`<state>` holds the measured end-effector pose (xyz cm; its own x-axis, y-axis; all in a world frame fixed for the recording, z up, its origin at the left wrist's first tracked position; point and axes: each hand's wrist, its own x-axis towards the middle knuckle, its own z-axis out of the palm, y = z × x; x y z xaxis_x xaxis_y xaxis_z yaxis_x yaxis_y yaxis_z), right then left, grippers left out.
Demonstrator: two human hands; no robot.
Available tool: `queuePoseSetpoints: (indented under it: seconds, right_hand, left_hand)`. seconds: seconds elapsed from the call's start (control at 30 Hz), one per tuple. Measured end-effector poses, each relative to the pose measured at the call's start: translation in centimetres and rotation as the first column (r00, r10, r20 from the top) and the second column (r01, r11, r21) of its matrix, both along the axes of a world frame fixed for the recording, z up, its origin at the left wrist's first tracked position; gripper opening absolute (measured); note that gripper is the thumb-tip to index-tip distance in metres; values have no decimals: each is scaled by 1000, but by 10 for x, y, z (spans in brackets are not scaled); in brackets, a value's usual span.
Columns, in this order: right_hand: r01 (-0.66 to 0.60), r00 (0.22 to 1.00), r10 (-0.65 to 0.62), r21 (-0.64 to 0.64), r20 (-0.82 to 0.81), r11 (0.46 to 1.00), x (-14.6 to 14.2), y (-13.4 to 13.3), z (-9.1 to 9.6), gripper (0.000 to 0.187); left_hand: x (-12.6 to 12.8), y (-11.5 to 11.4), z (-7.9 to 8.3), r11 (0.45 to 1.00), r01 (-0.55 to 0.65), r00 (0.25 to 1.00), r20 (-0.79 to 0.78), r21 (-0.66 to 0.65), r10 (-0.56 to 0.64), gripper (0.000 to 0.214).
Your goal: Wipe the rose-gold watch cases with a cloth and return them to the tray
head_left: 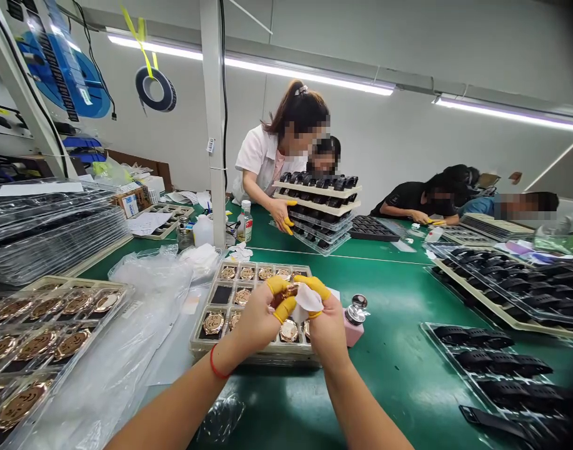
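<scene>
In the head view, the left hand [260,319] and the right hand [326,322] are meeting close together above the green bench [398,369], both wearing yellow finger cots [284,307] on the fingertips. The left hand is pinching a small gold-coloured watch case [290,291] between thumb and forefinger, while the right hand is pinching a white wipe [307,301] and pressing it against the case. A red string is circling the left wrist.

Directly beneath and just beyond the hands, a compartment tray [206,340] is lying on the bench, holding more gold cases in separate pockets; some pockets are showing dark and bare. Just to the right of the right hand, a pink dispenser bottle [353,322] with a metal top is standing upright, near the tray's corner. To the left of the left hand, clear plastic bags [127,337] are spreading over the bench, and farther left more trays of gold parts [37,337] are sitting under clear covers. To the right of the right hand, well apart from it, clear trays of black watch straps [492,365] are lying.

Far beyond the hands, across the bench, a person in a white top [262,156] is holding a stack of trays [318,209] loaded with dark parts, a hand with yellow fingertips resting on its side. Other people are bending over the bench farther to the right.
</scene>
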<state>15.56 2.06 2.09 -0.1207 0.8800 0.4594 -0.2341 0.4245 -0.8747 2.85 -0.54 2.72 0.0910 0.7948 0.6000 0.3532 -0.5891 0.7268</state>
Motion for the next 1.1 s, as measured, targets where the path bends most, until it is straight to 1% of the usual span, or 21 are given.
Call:
queuePoseSetpoints:
  seconds: [0.03,0.07,0.1,0.13,0.17,0.2,0.27,0.33,0.43,0.53,0.6,0.67,0.73,0.77,0.8,0.87,0.93,0.97,1.0,1.03,1.1]
  right_hand:
    - [115,992,-118,79,37,990,1,0,-2,12]
    - [196,977,-204,125,58,973,2,0,-3,17]
    - [226,970,-235,128,65,966,4,1,-4,21]
    - [201,976,-207,90,61,975,4,1,-4,23]
    - [130,990,-131,28,44,991,5,2,-4,22]
    - [34,999,-34,-36,14,999,5,2,-3,22]
    - [-137,989,131,-107,-66,985,3,2,-2,24]
    - [-222,968,203,-123,-148,967,0,2,-1,24]
    - [-228,953,193,-135,-233,964,-3,1,0,25]
    - [-190,958,153,-135,-244,972,-2,2,0,23]
    - [-192,959,159,-124,-233,974,-1,2,1,23]
    - [-229,954,197,-123,-226,966,0,2,2,24]
    - [-302,937,265,-144,-229,942,1,2,3,24]
    - [-339,926,298,-161,-231,927,1,1,4,24]
    - [-368,917,325,-178,-233,913,1,1,5,26]
    - [-395,908,349,-194,-231,898,3,0,8,27]
    - [-394,909,350,-194,-225,898,5,0,10,26]
    - [-394,910,353,-191,-217,899,5,0,11,25]
    - [-393,913,358,-190,-197,899,5,0,11,23]
    - [-389,918,361,-192,-167,901,5,0,11,21]
    - [-369,929,357,-204,-93,907,3,0,8,20]
  left_hand:
    - [1,0,-2,998,-25,989,-146,50,32,16]
    - [2,-1,-3,990,-55,953,-288,130,91,17]
    - [1,-1,-5,971,-81,908,-386,223,164,19]
    - [0,-1,-5,948,-95,876,-426,305,225,22]
    - [-3,0,-6,929,-103,875,-412,356,255,23]
    - [-5,0,-5,923,-109,900,-357,369,249,22]
    - [-9,2,-4,937,-127,968,-165,324,189,17]
    - [-10,4,-3,965,-136,991,30,223,132,13]
    - [-6,5,-5,994,-80,978,198,68,65,16]
    - [0,5,-8,1000,-11,970,242,-26,17,20]
    - [2,4,-9,997,52,962,271,-65,-32,22]
    - [0,4,-8,984,148,927,360,-96,-104,28]
    - [-4,5,-5,965,241,879,446,-107,-170,35]
    - [-6,5,-4,955,275,867,456,-108,-198,37]
    - [-9,6,-2,950,296,872,435,-105,-223,39]
    - [-16,6,3,958,275,927,286,-85,-241,39]
    - [-24,4,10,985,173,985,19,-20,-172,35]
    - [-28,3,13,993,112,986,-126,31,-107,31]
    - [-31,1,16,995,58,964,-265,87,-33,29]
    - [-33,-1,19,989,14,920,-389,149,45,27]
    - [-36,-3,21,964,-36,785,-589,265,191,27]
